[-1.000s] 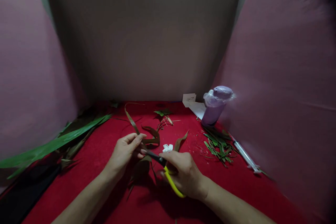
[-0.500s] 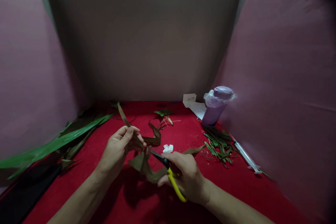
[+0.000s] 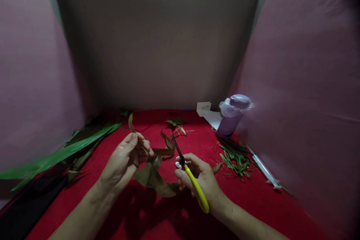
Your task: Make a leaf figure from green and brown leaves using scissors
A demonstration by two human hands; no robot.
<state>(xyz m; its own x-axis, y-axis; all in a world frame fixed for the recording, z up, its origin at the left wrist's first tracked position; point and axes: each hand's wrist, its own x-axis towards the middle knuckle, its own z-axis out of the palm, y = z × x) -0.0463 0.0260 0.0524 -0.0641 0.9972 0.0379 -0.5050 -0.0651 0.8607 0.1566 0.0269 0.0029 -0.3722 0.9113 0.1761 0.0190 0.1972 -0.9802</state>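
Observation:
My left hand (image 3: pixel 123 157) pinches a long brownish-green leaf strip (image 3: pixel 152 180); one narrow end rises above the fingers and the wider part hangs down toward the right. In my right hand (image 3: pixel 201 180) are scissors (image 3: pixel 195 185) with yellow handles and dark blades that look closed and point up and away, apart from the strip. Some of the right fingers are hidden behind the handle. Beyond the hands a folded dry leaf strip (image 3: pixel 165 150) lies on the red cloth (image 3: pixel 197 146). A crumpled white scrap (image 3: pixel 178 164) sits just behind the scissors.
Long green leaves (image 3: pixel 64 155) and a black cloth (image 3: pixel 33 204) lie at left. At right are green leaf clippings (image 3: pixel 236 161), a syringe (image 3: pixel 264 170) and a purple container (image 3: pixel 229 120) topped with clear plastic. White paper (image 3: pixel 212 118) and thin sticks (image 3: pixel 182 130) lie farther back.
The scissors have come away from the leaf strip, and their blades have swung from pointing left to pointing up. My left hand still holds the strip, slightly farther left.

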